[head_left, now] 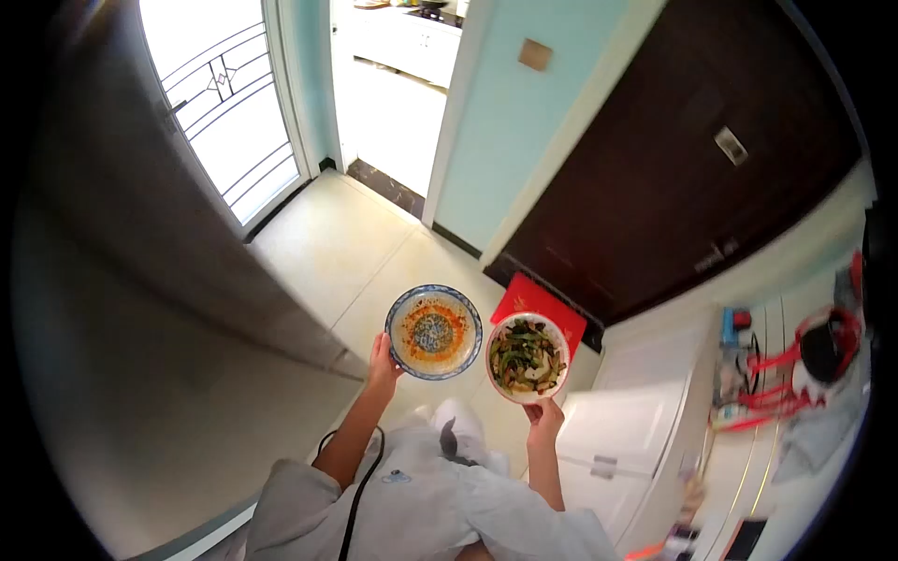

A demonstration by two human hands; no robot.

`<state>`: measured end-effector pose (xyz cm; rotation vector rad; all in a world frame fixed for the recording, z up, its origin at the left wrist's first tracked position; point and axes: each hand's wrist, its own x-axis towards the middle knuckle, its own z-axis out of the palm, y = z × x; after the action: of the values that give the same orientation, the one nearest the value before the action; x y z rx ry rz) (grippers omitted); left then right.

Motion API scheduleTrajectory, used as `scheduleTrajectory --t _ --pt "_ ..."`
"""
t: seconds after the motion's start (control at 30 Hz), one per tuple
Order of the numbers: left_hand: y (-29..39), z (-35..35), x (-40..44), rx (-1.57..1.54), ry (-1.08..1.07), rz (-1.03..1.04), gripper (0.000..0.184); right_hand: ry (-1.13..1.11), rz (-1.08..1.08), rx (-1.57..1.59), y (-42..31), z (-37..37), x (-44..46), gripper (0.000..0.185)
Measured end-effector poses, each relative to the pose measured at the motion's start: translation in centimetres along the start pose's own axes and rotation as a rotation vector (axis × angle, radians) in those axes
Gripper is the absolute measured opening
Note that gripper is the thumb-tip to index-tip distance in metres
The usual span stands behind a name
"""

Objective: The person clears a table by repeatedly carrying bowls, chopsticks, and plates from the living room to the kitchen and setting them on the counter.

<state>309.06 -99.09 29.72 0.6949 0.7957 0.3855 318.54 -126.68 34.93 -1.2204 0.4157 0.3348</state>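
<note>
My left hand [383, 363] grips the left rim of a blue-patterned plate [470, 338], which has orange-red sauce residue and no food pieces that I can make out. To its right, my right hand [543, 413] holds a white bowl [564, 348] from its lower edge. Green vegetables with pale and dark pieces [526, 357] fill the bowl. The two dishes are side by side with a small gap between them, above the floor. The fingers under each dish are partly hidden.
A bright doorway [393, 122] opens ahead, left of a light blue wall [505, 112]. A dark door [683, 140] stands right, with a red mat [538, 297] before it. White cabinets [636, 411] line the right side; a large grey surface [178, 309] is left.
</note>
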Motion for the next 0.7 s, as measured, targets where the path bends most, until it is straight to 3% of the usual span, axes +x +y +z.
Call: scheduleTrajectory --t 0.17,0.3,0.5,0.57,0.7 --pt "4.3 4.9 15.5 -0.001 0.214 0.047 0.034 -0.062 0.081 -0.096 -1.4 11.8 16.1 0.012" --pt "9.0 4.2 26.1 -0.091 0.341 0.038 0.034 -0.178 -0.049 -0.275 0.1 23.1 26.2 0.01" --pt "20.1 1.2 40.1 -0.139 0.535 0.123 0.036 -0.462 0.189 -0.312 2.2 48.6 37.6 0.018" --pt "25.8 -2.3 41.0 -0.162 0.528 0.184 0.036 -0.559 0.194 -0.345 4.4 56.4 36.6 0.021" --pt "35.2 -0.5 54.2 -0.175 0.607 0.21 0.035 -0.567 0.213 -0.332 5.5 73.8 44.9 0.018"
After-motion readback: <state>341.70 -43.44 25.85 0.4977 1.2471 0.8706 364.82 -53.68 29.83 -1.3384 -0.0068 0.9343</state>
